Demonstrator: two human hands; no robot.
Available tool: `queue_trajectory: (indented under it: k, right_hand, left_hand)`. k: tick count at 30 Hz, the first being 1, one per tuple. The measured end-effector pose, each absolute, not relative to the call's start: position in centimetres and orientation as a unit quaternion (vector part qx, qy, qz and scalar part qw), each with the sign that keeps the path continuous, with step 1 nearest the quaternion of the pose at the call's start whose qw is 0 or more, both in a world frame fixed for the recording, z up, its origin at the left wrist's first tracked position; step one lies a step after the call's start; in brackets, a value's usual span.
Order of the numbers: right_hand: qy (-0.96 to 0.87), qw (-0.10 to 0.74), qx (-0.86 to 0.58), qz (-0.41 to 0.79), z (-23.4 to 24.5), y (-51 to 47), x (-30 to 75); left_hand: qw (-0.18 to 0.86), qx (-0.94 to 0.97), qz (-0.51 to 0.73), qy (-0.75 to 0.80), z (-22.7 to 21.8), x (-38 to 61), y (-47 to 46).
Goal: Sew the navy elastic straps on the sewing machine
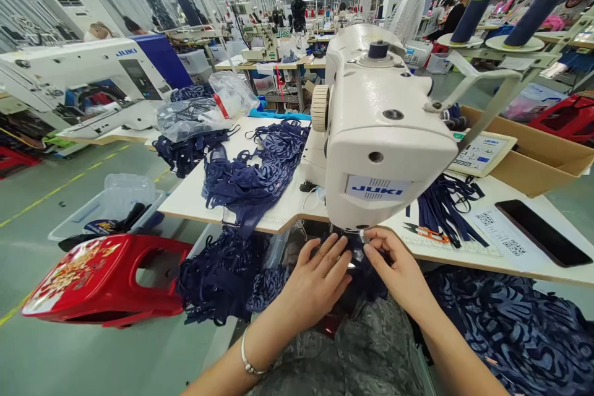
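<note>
A white JUKI sewing machine (383, 136) stands right in front of me, its head above both hands. My left hand (320, 275) lies with fingers stretched out on a piece of navy fabric (358, 253) under the machine head. Thumb and fingers of my right hand (393, 263) pinch the edge of the same piece, just right of the needle area. The needle itself is hidden. Part of the fabric hangs down toward my lap.
Patterned navy garments (260, 170) are heaped left of the machine. Orange-handled thread snips (431, 234), navy straps (450, 204) and a phone (545, 232) lie on the right. A red stool (106, 281) stands at left; more patterned fabric (515, 322) hangs at right.
</note>
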State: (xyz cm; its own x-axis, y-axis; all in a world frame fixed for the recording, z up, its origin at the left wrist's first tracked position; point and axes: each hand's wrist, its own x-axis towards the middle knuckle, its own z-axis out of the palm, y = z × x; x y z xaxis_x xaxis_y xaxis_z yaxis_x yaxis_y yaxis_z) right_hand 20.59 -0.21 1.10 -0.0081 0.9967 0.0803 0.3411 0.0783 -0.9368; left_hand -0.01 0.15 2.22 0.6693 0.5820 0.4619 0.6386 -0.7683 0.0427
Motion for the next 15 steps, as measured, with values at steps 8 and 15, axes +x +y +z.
queue_trajectory:
  k: [8, 15]
  right_hand:
    - [-0.678, 0.376, -0.543, 0.322, 1.3, 1.3, 21.1]
    - [-0.714, 0.359, -0.527, 0.29, 1.8, 2.4, 21.0]
  left_hand:
    - [0.087, -0.889, -0.237, -0.383, 1.3, 0.5, -0.4]
    - [0.138, -0.865, -0.257, -0.409, 0.7, 1.3, -0.5]
